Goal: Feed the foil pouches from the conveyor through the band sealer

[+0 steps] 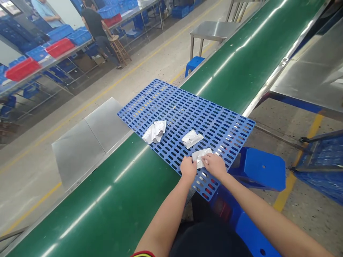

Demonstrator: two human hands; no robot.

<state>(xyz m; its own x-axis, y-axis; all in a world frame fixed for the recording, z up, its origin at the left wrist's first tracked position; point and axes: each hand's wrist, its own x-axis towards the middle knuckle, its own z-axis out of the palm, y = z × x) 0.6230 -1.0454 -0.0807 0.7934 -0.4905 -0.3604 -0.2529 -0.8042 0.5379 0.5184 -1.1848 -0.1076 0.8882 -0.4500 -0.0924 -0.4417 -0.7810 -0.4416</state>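
Observation:
A blue perforated plastic board (pixel 184 107) lies across a green conveyor belt (pixel 112 200). Near its front edge both my hands pinch one small white packet (pixel 200 156): my left hand (pixel 188 169) grips its left end, my right hand (pixel 215 165) its right end, fingers closed. Two more white packets rest on the board, a flat one (pixel 192 138) just beyond my hands and a crumpled one (pixel 154 131) further left.
Blue plastic stools (pixel 258 167) stand to the right of the belt, steel tables (pixel 316 71) beyond. A steel plate (pixel 88 139) flanks the belt's left side. People stand at far shelves of blue and red crates (pixel 60 46).

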